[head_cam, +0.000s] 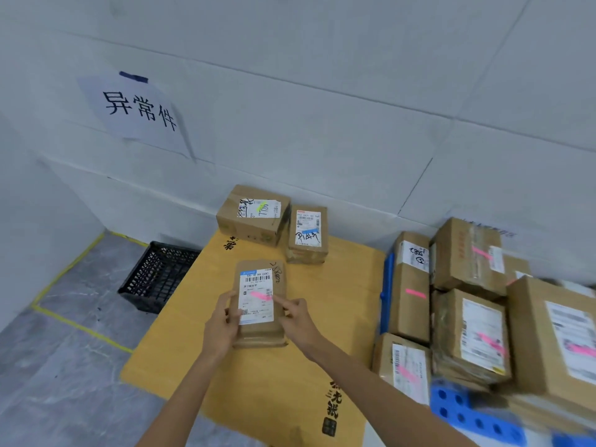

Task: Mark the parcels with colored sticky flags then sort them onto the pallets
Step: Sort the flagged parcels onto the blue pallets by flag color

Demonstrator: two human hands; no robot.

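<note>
A small brown parcel (260, 303) with a white label and a pink sticky flag (261, 296) is held over a yellow cardboard sheet (335, 317). My left hand (222, 324) grips its left edge, and my right hand (295, 319) holds its right side with the index finger touching the flag's end. At the far end of the sheet sit two more parcels, one with a yellow-green flag (253, 214) and one with a blue flag (308, 233).
A black plastic crate (158, 274) stands on the floor left of the sheet. To the right, several pink-flagged parcels (467, 304) are stacked on a blue pallet (467, 411). A paper sign (137, 109) hangs on the white wall. Yellow tape lines mark the grey floor.
</note>
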